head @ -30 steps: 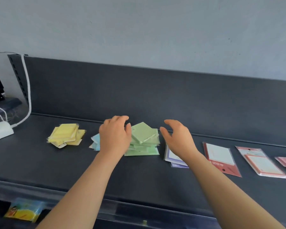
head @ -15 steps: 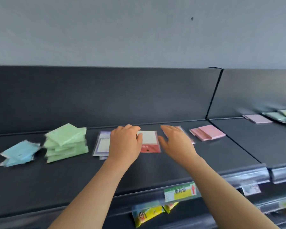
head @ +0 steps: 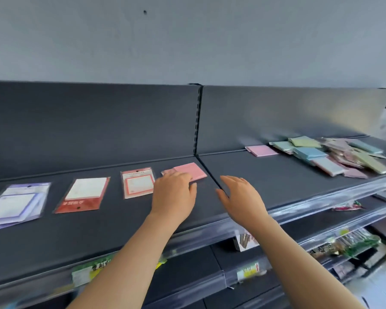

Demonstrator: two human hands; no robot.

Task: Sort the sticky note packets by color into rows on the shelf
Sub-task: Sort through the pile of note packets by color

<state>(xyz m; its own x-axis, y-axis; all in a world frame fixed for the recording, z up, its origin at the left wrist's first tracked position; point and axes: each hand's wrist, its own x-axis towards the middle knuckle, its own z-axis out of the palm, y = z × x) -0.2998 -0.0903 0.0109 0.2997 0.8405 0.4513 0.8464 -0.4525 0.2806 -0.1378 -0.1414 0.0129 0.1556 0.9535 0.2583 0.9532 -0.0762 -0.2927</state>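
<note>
On the dark shelf (head: 112,224), my left hand (head: 173,192) hung loosely curved over the pink packets (head: 191,170), my right hand (head: 239,197) hovered spread and empty, mixed pile (head: 334,155) farther right.

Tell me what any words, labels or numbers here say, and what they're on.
No text reads clearly.
Red-footed packet: white characters, blurred.
Red-bordered packet: tiny print, too small.
Shelf-edge tags: print blurred.
Lower-shelf goods: lettering blurred.
</note>
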